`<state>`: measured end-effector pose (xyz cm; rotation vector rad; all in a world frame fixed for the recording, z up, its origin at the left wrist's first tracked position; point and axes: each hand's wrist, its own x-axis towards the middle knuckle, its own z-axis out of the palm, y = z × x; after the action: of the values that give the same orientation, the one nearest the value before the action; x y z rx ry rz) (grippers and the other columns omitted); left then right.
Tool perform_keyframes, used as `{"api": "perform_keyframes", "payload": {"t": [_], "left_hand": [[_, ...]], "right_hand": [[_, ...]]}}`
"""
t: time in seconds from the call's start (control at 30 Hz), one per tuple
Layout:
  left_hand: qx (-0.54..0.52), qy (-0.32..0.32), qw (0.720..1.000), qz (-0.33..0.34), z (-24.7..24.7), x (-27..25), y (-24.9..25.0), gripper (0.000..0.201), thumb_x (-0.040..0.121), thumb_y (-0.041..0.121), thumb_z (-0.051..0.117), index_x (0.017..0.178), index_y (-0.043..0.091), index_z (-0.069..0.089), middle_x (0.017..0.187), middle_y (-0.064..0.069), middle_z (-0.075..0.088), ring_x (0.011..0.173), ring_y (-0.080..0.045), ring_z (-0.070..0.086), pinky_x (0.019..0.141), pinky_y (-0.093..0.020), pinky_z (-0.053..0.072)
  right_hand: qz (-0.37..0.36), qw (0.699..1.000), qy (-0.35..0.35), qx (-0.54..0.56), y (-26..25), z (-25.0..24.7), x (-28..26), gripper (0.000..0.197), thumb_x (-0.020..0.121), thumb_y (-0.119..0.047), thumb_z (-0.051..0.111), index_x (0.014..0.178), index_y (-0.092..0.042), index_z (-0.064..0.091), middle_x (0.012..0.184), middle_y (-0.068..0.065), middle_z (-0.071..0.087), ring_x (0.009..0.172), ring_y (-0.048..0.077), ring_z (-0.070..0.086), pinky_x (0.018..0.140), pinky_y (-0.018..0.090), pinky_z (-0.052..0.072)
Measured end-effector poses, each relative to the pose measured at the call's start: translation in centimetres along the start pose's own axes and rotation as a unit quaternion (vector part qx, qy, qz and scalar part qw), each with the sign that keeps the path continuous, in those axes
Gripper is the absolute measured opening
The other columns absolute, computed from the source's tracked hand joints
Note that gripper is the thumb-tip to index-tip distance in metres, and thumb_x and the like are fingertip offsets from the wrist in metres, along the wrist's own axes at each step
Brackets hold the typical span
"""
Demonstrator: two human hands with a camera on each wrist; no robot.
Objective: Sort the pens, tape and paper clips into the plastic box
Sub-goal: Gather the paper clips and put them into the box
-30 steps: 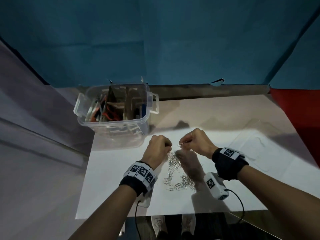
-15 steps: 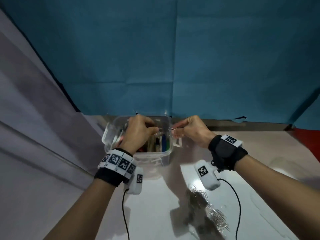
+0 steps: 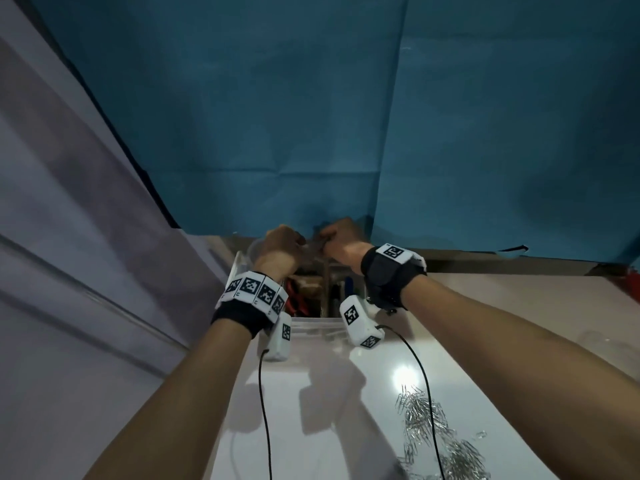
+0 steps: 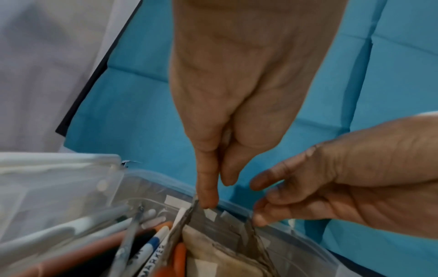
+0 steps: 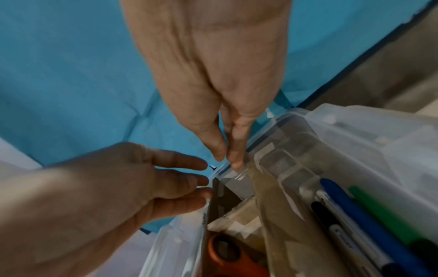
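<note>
Silver paper clips (image 3: 433, 431) lie in a loose heap on the glossy white table (image 3: 311, 427), nearest the camera and to the person's right, well apart from the box. Two black cables (image 3: 265, 410) run up across the tabletop to small white cameras slung beneath the wrists, which wear black bands with black-and-white marker tiles.

Beyond the wrists stands the clear plastic box (image 3: 311, 322), open-topped and split lengthwise by brown cardboard dividers (image 4: 180, 223). Pens (image 5: 350, 204), among them a blue, a green and a black one, lie in the right-hand compartment. More markers (image 4: 154, 241) fill the left-hand one, and an orange scissor handle (image 5: 225, 249) shows beside a divider.

Both hands meet over the box's far rim. The left hand (image 3: 280, 245) points its thumb and forefinger down, tips close together, the forefinger touching the top of the left divider. The right hand (image 3: 341, 239), just beside it, presses thumb and fingertip together at the rim above the middle compartment. Whether either hand has a clip between its fingertips cannot be made out in any view.

Behind the box hangs a creased blue cloth (image 3: 311, 116), and a pale grey sheet (image 3: 69, 237) slopes away at the left.
</note>
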<state>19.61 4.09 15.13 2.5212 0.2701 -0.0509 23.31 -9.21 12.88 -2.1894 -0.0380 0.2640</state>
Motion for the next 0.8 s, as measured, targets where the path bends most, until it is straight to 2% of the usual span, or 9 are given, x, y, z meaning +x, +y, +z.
{"api": "perform_keyframes", "payload": {"t": [0.07,0.13,0.23,0.37,0.43,0.57,0.63,0.7,0.8], "left_hand": [[0.012,0.002,1.000,0.015,-0.3,-0.1,-0.1,0.026,0.084,0.011,0.067,0.108,0.013,0.078,0.115,-0.012,0.074,0.112,-0.027,0.068,0.097,-0.038,0.054],[0.035,0.001,0.999,0.040,-0.4,-0.4,0.2,0.025,0.084,0.009,0.065,0.102,0.018,0.079,0.110,-0.008,0.075,0.106,-0.026,0.070,0.089,-0.032,0.056],[0.060,0.001,0.993,0.099,0.1,-2.7,2.1,0.019,0.082,0.009,0.065,0.092,0.016,0.079,0.093,-0.007,0.076,0.090,-0.024,0.072,0.069,-0.020,0.045],[0.006,-0.055,0.984,0.167,3.5,-8.1,4.4,0.012,0.088,0.013,0.066,0.085,0.015,0.077,0.070,0.001,0.072,0.063,-0.010,0.069,0.061,-0.027,0.056],[-0.006,-0.109,0.977,0.185,5.9,-10.8,5.1,0.017,0.093,0.012,0.061,0.086,0.015,0.076,0.068,0.003,0.070,0.060,-0.006,0.068,0.060,-0.027,0.058],[0.036,-0.232,0.955,0.182,12.6,-13.9,5.4,0.019,0.096,0.015,0.059,0.084,0.019,0.073,0.086,-0.005,0.070,0.075,-0.015,0.069,0.065,-0.032,0.055],[0.073,-0.253,0.949,0.171,16.4,-14.4,4.2,0.019,0.096,0.016,0.058,0.107,0.015,0.074,0.108,-0.009,0.070,0.097,-0.021,0.066,0.084,-0.037,0.055],[0.102,-0.269,0.943,0.168,19.4,-15.1,2.5,0.035,0.095,0.017,0.057,0.128,0.010,0.064,0.128,-0.013,0.061,0.119,-0.029,0.056,0.101,-0.043,0.047],[0.122,-0.262,0.938,0.193,22.6,-18.0,0.1,0.031,0.093,0.016,0.055,0.123,0.011,0.059,0.125,-0.011,0.051,0.117,-0.033,0.047,0.098,-0.043,0.044]], "right_hand": [[0.001,1.000,0.002,0.026,0.6,-1.1,-0.5,0.026,0.078,0.009,0.069,0.100,-0.004,0.077,0.098,0.008,0.074,0.088,0.020,0.068,0.080,0.027,0.058],[0.009,0.995,-0.022,0.100,0.8,-2.7,-2.0,0.022,0.078,0.014,0.069,0.098,0.008,0.072,0.090,0.020,0.072,0.073,0.025,0.068,0.069,0.031,0.063],[0.001,0.982,-0.080,0.169,1.5,-5.5,-5.3,0.014,0.083,0.016,0.063,0.097,0.015,0.064,0.078,0.022,0.067,0.054,0.023,0.065,0.056,0.030,0.061],[-0.003,0.978,-0.191,0.079,5.0,-9.2,-9.6,0.019,0.092,-0.004,0.065,0.094,0.015,0.068,0.082,0.027,0.070,0.062,0.027,0.067,0.063,0.034,0.059],[0.022,0.970,-0.240,0.037,8.1,-10.2,-11.4,0.019,0.094,-0.006,0.064,0.095,0.011,0.070,0.086,0.028,0.071,0.066,0.027,0.068,0.066,0.035,0.060],[0.074,0.960,-0.261,-0.061,15.1,-8.8,-13.9,0.014,0.094,-0.005,0.060,0.091,0.002,0.071,0.083,0.018,0.071,0.069,0.023,0.067,0.066,0.031,0.058],[0.053,0.959,-0.228,-0.157,18.7,-6.9,-14.7,0.015,0.091,-0.005,0.058,0.096,0.000,0.072,0.083,0.009,0.068,0.073,0.022,0.062,0.067,0.030,0.051],[0.015,0.955,-0.179,-0.237,21.5,-5.0,-16.0,0.023,0.091,-0.013,0.057,0.108,-0.005,0.070,0.095,0.009,0.066,0.088,0.026,0.062,0.075,0.028,0.044],[-0.036,0.948,-0.152,-0.279,24.5,-2.8,-19.1,0.023,0.090,-0.016,0.056,0.110,-0.013,0.067,0.107,0.009,0.055,0.100,0.026,0.054,0.081,0.031,0.045]]}}
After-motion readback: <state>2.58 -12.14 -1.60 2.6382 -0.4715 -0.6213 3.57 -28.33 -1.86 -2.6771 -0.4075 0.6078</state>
